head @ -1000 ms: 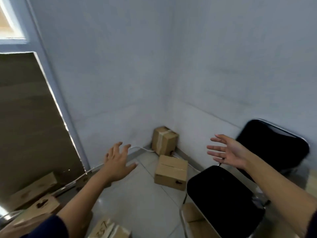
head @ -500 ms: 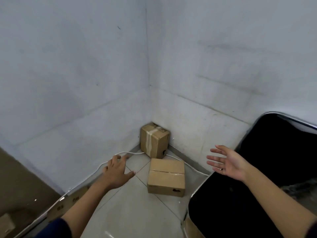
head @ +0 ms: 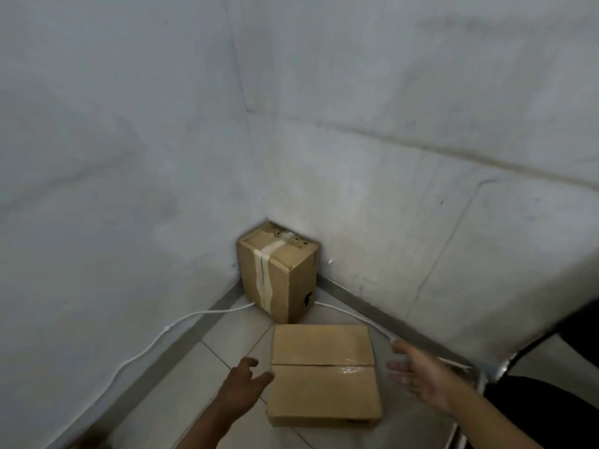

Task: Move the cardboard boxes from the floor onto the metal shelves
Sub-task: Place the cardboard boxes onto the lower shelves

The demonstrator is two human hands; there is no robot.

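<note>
While both hands hover with fingers spread and nothing in them, the left hand (head: 241, 385) just beside the left edge and the right hand (head: 418, 374) near the right edge, the flat brown cardboard box with clear tape along its top seam (head: 322, 372) lies on the pale tiled floor (head: 181, 384) between them. It looks stiff and probably light, though the glossy tape may be slippery, so I would press on the 2 bare side walls low down. Behind it, 1 taller taped cardboard box (head: 278, 270) stands upright in the wall corner, with a white cable (head: 155, 338) running past it along the floor.
</note>
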